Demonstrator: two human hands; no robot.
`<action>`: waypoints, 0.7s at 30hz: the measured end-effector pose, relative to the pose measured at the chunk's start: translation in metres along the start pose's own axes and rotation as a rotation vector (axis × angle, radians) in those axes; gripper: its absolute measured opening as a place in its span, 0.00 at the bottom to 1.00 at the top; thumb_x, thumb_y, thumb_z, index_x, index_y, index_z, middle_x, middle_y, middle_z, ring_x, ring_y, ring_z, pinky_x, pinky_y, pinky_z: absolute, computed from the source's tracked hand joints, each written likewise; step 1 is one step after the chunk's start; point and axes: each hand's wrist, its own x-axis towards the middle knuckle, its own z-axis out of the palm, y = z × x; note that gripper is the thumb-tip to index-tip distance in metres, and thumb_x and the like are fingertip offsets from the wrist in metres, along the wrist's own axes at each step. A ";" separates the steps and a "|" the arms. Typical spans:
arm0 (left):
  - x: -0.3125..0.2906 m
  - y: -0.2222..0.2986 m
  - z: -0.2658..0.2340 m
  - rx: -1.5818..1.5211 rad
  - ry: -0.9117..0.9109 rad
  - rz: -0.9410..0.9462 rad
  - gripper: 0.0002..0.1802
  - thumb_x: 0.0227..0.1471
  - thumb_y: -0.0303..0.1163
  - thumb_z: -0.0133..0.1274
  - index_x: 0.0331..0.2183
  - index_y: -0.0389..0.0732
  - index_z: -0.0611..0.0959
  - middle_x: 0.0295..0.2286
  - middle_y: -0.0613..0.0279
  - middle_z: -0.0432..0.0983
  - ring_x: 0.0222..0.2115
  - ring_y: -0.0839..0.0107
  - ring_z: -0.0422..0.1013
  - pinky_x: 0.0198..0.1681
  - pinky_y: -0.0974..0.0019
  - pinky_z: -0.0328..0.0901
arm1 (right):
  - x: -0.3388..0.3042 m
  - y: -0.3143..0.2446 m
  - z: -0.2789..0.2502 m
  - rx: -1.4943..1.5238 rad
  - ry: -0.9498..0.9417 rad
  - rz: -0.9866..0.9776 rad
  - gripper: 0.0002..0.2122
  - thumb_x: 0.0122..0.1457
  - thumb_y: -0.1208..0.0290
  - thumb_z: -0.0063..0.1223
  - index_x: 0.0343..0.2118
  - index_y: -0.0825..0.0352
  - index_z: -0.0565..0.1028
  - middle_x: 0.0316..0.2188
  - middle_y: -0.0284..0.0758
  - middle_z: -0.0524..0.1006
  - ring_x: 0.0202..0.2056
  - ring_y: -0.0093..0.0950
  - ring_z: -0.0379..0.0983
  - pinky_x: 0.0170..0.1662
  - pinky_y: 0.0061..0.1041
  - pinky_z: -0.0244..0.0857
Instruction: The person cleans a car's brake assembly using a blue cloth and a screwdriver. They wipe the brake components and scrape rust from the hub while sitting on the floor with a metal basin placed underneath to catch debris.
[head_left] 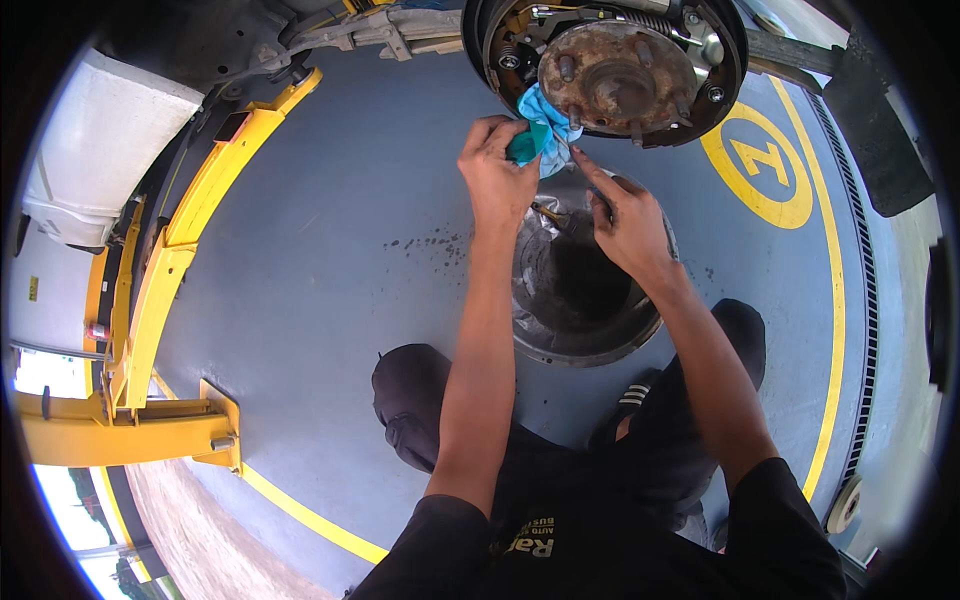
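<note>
From the head view, at top centre, our left hand grips a blue rag against the rusty brake hub. Our right hand holds nothing, fingers loosely spread. The brake drum lies removed below on the floor; wiping looks unfinished.

The brake assembly is cut off by the top edge.

1. We see a blue-teal rag, crumpled, pinched at its lower end, its top pressed against the hub's lower left edge.
2. We see the rusty hub, round, studded, facing us.
</note>
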 end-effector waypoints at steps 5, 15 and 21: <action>0.027 0.008 -0.003 0.058 0.142 0.017 0.15 0.39 0.22 0.69 0.35 0.36 0.88 0.34 0.54 0.81 0.33 0.59 0.80 0.39 0.62 0.74 | 0.018 -0.016 -0.012 -0.057 -0.133 0.099 0.35 0.56 0.83 0.54 0.66 0.46 0.68 0.31 0.45 0.80 0.30 0.46 0.78 0.36 0.42 0.73; -0.004 0.025 0.013 -0.073 0.028 -0.251 0.14 0.38 0.22 0.69 0.33 0.33 0.87 0.32 0.52 0.82 0.32 0.60 0.80 0.38 0.61 0.73 | 0.022 -0.009 -0.065 -0.207 -0.263 0.030 0.33 0.54 0.81 0.53 0.64 0.45 0.71 0.26 0.44 0.80 0.28 0.47 0.78 0.37 0.45 0.74; -0.016 0.028 0.024 -0.091 -0.067 -0.283 0.15 0.38 0.23 0.69 0.33 0.32 0.88 0.31 0.49 0.82 0.31 0.58 0.81 0.38 0.61 0.74 | 0.007 0.006 -0.063 -0.177 -0.320 0.149 0.31 0.54 0.80 0.53 0.63 0.46 0.73 0.31 0.47 0.81 0.31 0.48 0.79 0.40 0.44 0.75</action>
